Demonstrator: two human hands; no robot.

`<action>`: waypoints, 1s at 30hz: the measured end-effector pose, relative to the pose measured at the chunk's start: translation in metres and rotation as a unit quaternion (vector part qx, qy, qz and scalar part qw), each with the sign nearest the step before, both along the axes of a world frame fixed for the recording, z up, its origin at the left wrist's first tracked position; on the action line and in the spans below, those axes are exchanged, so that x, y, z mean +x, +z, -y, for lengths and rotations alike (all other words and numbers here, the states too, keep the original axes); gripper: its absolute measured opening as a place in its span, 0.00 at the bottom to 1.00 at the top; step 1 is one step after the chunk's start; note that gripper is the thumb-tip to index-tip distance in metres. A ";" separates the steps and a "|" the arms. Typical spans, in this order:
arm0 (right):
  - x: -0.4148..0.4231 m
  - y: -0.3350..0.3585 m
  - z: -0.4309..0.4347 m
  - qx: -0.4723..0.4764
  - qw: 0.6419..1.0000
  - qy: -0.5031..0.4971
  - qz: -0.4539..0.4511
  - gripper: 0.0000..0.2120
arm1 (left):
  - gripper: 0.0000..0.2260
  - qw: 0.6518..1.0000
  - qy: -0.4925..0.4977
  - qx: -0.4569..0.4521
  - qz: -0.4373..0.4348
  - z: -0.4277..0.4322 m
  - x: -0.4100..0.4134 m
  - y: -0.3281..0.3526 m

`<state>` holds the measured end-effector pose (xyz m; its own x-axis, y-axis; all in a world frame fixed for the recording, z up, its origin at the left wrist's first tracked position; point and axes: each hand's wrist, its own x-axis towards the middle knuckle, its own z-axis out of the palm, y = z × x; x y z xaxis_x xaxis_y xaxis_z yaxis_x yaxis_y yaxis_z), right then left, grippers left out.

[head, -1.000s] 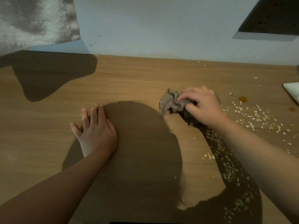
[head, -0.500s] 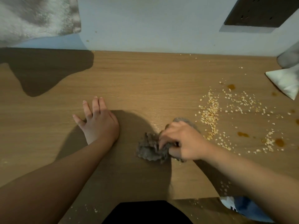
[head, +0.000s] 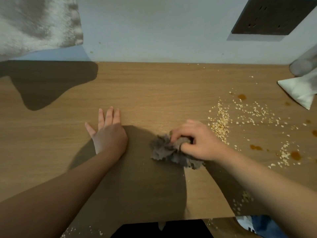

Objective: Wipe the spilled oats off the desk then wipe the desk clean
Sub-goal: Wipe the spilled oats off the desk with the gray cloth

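At the far left we see one pale grey fuzzy fabric [head: 34,23] against the wall, above the wooden desk [head: 154,86]; a dark shadow falls on the desktop beneath it.

We count two hands. The left hand [head: 108,133] lies flat on the desk, palm down, fingers straight and close together, holding nothing. To its right one crumpled grey cloth [head: 163,150] sits on the desk, towards the front edge. The right hand [head: 197,141] grasps it from above, fingers curled into its folds, and hides its right part.

Just beside that hand, on its right, the spilled oats [head: 221,124] lie in one dense ridge, with loose flakes scattered further right. A smaller cluster lies by the right forearm near the desk's front edge, and a few flakes show below that edge. Among the flakes we count three plain amber spots [head: 295,155] and some fainter ones.

One dark panel [head: 272,16] sits on the wall at upper right. At the right edge one white bag [head: 300,90] rests on the desk, well apart from the cloth.
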<state>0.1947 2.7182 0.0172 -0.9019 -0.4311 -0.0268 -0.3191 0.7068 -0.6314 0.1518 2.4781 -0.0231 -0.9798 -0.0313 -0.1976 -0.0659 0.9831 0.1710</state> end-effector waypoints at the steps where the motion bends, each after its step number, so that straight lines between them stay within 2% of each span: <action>1: -0.014 0.005 -0.007 -0.002 0.998 -0.048 -0.042 0.15 | 0.23 1.000 -0.011 -0.002 0.007 -0.005 -0.005 0.002; 3: -0.046 0.011 -0.026 0.029 0.986 -0.141 -0.084 0.11 | 0.23 0.999 -0.032 -0.002 0.025 -0.022 -0.014 0.006; 6: -0.095 0.012 -0.058 0.072 0.968 -0.207 -0.119 0.14 | 0.25 0.998 -0.037 -0.005 0.048 -0.057 -0.021 0.007; 9: -0.146 0.007 -0.083 0.144 0.961 -0.198 -0.131 0.17 | 0.28 0.998 -0.023 -0.036 0.043 -0.073 -0.025 0.001; 14: -0.186 -0.027 -0.107 0.253 0.956 -0.126 -0.084 0.21 | 0.30 0.997 -0.008 -0.062 0.047 -0.073 -0.025 -0.003; 20: -0.185 -0.014 -0.099 0.143 0.976 -0.162 -0.029 0.17 | 0.30 0.998 0.004 -0.054 0.035 -0.075 -0.025 -0.005; 24: -0.157 0.004 -0.095 0.079 0.990 -0.090 0.068 0.11 | 0.30 0.998 0.004 -0.053 0.029 -0.075 -0.024 -0.004; 26: -0.163 0.006 -0.103 0.037 0.990 -0.135 0.015 0.12 | 0.30 0.998 0.003 -0.054 0.029 -0.075 -0.025 -0.003; 28: -0.182 0.001 -0.111 0.067 0.976 -0.202 -0.054 0.13 | 0.30 0.998 0.003 -0.049 0.033 -0.075 -0.025 -0.003; 30: -0.193 -0.014 -0.116 0.169 0.966 -0.190 -0.044 0.17 | 0.30 0.998 0.003 -0.046 0.035 -0.075 -0.025 -0.001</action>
